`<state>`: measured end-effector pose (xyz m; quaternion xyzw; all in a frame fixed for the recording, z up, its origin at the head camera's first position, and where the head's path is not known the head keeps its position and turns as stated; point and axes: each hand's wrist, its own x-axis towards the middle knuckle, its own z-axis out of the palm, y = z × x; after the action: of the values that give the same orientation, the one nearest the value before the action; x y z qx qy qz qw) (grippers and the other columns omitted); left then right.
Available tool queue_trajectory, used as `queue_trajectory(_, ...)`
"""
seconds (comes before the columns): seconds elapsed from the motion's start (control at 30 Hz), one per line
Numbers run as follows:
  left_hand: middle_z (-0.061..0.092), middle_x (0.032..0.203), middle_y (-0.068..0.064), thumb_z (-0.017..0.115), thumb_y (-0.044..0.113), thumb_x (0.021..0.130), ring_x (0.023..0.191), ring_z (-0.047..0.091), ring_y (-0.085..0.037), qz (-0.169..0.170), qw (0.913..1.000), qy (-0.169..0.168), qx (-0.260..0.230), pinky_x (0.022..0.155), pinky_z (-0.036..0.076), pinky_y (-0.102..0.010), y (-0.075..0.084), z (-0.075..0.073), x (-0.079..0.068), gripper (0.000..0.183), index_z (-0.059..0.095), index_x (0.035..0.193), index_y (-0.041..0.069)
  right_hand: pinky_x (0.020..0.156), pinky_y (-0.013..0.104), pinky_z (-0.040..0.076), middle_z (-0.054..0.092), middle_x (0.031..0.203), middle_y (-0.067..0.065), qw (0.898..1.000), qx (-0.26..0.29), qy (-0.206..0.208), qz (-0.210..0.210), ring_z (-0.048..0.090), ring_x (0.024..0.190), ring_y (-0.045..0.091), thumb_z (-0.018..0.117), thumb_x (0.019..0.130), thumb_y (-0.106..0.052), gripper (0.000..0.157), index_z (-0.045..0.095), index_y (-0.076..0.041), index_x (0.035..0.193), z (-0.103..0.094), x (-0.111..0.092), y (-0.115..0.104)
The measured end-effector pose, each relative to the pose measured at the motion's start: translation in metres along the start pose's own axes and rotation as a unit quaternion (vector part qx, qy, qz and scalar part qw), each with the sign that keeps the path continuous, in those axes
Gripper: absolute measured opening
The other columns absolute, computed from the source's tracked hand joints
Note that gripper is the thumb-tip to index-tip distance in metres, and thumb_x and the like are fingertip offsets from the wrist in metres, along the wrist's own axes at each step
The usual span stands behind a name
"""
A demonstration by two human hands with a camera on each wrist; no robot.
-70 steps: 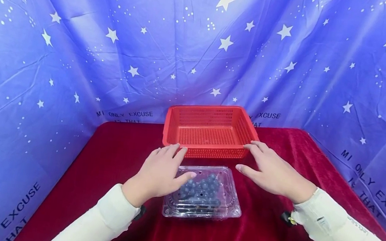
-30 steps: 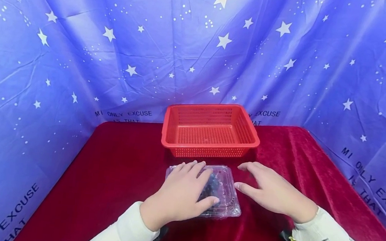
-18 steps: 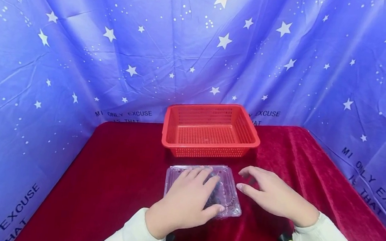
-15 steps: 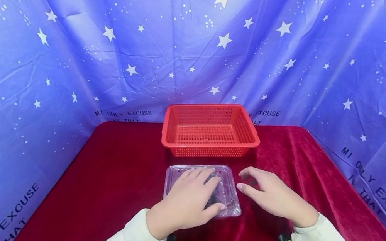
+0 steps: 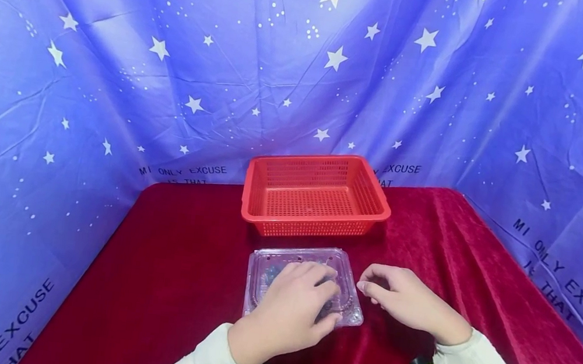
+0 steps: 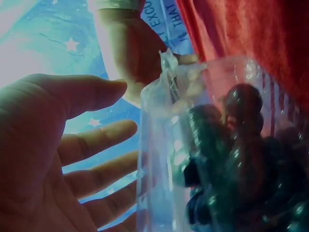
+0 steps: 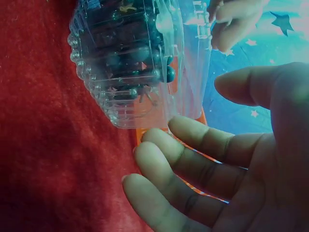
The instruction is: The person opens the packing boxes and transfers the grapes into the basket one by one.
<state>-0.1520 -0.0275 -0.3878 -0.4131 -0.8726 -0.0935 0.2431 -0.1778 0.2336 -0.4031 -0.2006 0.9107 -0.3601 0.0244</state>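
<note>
A clear plastic clamshell box [image 5: 255, 293] with its lid closed lies on the red cloth. Dark grapes [image 7: 120, 53] with bits of stem fill it. Above the lid is my left hand [image 5: 292, 305], fingers spread and lightly bent, hiding much of the fruit in the head view. The left wrist view shows nothing in its palm. My right hand [image 5: 412, 299] is beside the box's right edge, thumb and fingers loosely bent and holding nothing. Its index fingertip comes very close to the box rim; I cannot tell if they touch.
Just behind the box stands a red perforated basket [image 5: 313, 225], with nothing inside it. A dark red velvet cloth [image 5: 167, 264] covers the table. Blue curtains [image 5: 261, 62] with white stars hang around the back and sides.
Both hands have come back from near the basket's front edge toward the box. My left hand has moved right over the lid; my right hand has come nearer, its fingers more bent.
</note>
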Motion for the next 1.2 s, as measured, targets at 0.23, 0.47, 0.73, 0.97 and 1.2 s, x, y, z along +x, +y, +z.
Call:
queue_trajectory(0.23, 0.071, 0.120, 0.007, 0.083, 0.043, 0.081, 0.119, 0.065, -0.011, 0.035, 0.9992, 0.020, -0.008, 0.097, 0.051, -0.032, 0.006, 0.008, 0.000, 0.022, 0.076, 0.095, 0.027, 0.058, 0.030, 0.058, 0.068, 0.080, 0.004, 0.995, 0.088, -0.052, 0.008, 0.065, 0.064, 0.012, 0.060, 0.101, -0.014, 0.012, 0.070, -0.011, 0.095, 0.004, 0.000, 0.012)
queue_trajectory(0.47, 0.071, 0.125, 0.006, 0.088, 0.041, 0.079, 0.130, 0.063, -0.017, 0.052, 0.9986, 0.003, -0.006, 0.108, 0.049, -0.034, 0.011, 0.012, -0.001, 0.021, 0.075, 0.089, 0.028, 0.058, 0.032, 0.058, 0.070, 0.081, 0.007, 0.984, 0.147, -0.097, -0.019, 0.065, 0.064, 0.015, 0.053, 0.101, -0.005, 0.018, 0.069, -0.007, 0.094, 0.008, -0.003, 0.023)
queue_trajectory(0.73, 0.069, 0.127, 0.004, 0.089, 0.036, 0.077, 0.132, 0.062, -0.020, 0.068, 0.9975, 0.005, 0.015, 0.109, 0.049, -0.034, 0.014, 0.019, -0.002, 0.016, 0.077, 0.085, 0.031, 0.059, 0.030, 0.056, 0.071, 0.079, 0.010, 0.978, 0.160, -0.127, -0.050, 0.064, 0.063, 0.015, 0.052, 0.093, 0.004, 0.026, 0.071, -0.013, 0.089, 0.016, -0.004, 0.031)
queue_trajectory(0.97, 0.068, 0.129, 0.004, 0.087, 0.034, 0.079, 0.133, 0.061, -0.021, 0.070, 0.9970, 0.009, 0.030, 0.107, 0.050, -0.035, 0.015, 0.022, -0.001, 0.016, 0.079, 0.092, 0.032, 0.059, 0.028, 0.054, 0.070, 0.076, 0.009, 0.972, 0.175, -0.138, -0.070, 0.062, 0.063, 0.012, 0.051, 0.089, 0.007, 0.029, 0.071, -0.014, 0.086, 0.019, -0.004, 0.033)
queue_trajectory(1.2, 0.067, 0.131, 0.004, 0.087, 0.035, 0.079, 0.132, 0.062, -0.019, 0.065, 0.9971, 0.003, 0.040, 0.101, 0.054, -0.034, 0.016, 0.022, -0.001, 0.016, 0.079, 0.093, 0.033, 0.058, 0.029, 0.055, 0.072, 0.075, 0.009, 0.966, 0.191, -0.150, -0.087, 0.063, 0.063, 0.013, 0.050, 0.090, 0.007, 0.031, 0.073, -0.014, 0.089, 0.021, -0.003, 0.036)
